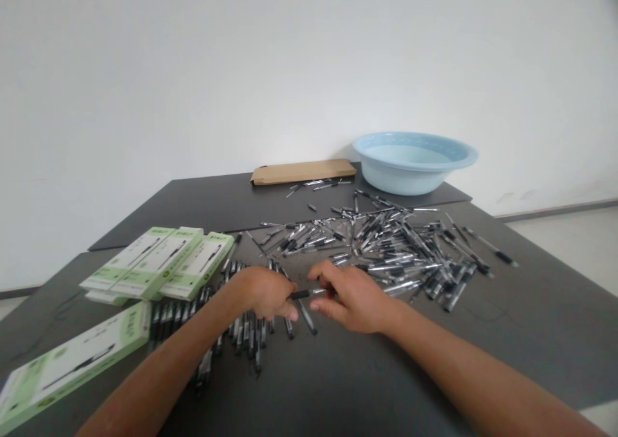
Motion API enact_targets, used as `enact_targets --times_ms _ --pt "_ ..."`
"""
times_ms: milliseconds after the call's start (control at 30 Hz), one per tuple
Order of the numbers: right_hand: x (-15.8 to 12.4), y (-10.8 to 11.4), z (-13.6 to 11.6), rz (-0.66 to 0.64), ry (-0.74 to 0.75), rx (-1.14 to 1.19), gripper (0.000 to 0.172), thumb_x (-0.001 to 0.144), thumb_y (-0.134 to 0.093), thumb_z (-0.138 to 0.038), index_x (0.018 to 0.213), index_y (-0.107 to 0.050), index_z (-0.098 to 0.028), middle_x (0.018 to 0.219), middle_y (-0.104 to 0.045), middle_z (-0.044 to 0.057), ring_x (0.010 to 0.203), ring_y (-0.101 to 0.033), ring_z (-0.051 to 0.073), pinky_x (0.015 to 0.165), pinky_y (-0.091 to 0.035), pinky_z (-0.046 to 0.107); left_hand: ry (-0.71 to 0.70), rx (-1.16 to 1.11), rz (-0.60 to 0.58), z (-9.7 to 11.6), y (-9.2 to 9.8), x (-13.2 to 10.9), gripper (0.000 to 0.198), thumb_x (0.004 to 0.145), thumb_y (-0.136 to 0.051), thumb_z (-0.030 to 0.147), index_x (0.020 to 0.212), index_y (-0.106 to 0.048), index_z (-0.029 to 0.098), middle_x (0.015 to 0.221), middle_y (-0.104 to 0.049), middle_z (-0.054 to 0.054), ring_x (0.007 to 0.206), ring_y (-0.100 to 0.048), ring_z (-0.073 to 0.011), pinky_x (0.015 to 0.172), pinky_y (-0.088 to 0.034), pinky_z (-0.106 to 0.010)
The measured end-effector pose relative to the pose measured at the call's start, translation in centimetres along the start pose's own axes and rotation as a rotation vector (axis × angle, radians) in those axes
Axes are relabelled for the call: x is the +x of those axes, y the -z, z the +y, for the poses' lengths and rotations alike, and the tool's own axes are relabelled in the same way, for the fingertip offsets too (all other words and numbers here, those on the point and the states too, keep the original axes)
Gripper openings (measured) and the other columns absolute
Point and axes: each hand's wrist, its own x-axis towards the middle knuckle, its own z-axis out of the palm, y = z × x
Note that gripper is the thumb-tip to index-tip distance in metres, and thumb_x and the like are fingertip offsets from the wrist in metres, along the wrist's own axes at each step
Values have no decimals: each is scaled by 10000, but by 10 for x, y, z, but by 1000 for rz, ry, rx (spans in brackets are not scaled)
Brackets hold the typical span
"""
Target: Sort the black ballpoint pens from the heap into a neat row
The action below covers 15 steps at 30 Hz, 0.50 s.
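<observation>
Between my two hands a clear pen with a black grip (303, 293) lies level, just above the table. My left hand (271, 293) pinches its black end between thumb and fingers. At its other end, the thumb and curled fingers of my right hand (351, 297) close round the clear barrel. Beneath and left of my left hand, many black-and-clear pens (251, 335) lie side by side in a row. A large loose heap of similar pens and pen parts (396, 244) spreads behind and to the right of my right hand.
Green and white pen boxes (167, 260) are grouped at the left, with another box (77, 360) nearer the front left. A flat brown cardboard piece (303, 172) and a light blue basin (415, 163) stand at the back of the dark table (347, 385), near the wall.
</observation>
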Motion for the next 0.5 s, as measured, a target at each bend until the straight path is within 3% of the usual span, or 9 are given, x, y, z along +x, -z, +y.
enact_targets --times_ms 167,500 --pt "0 4 -5 19 -15 -24 200 871 -589 -299 1003 -464 -216 738 -594 -15 651 -556 164 602 -315 257 -1 -14 -9 -1 -1 1 434 901 -506 384 1235 -626 134 928 -788 -126 813 -717 -276 555 -459 -286" --pt "1 1 -3 21 4 -40 80 890 -538 -242 945 -491 -210 728 -600 -9 632 -537 149 593 -296 246 5 10 -3 2 1 -2 409 897 -521 355 1210 -645 122 936 -786 -141 823 -721 -289 573 -469 -299"
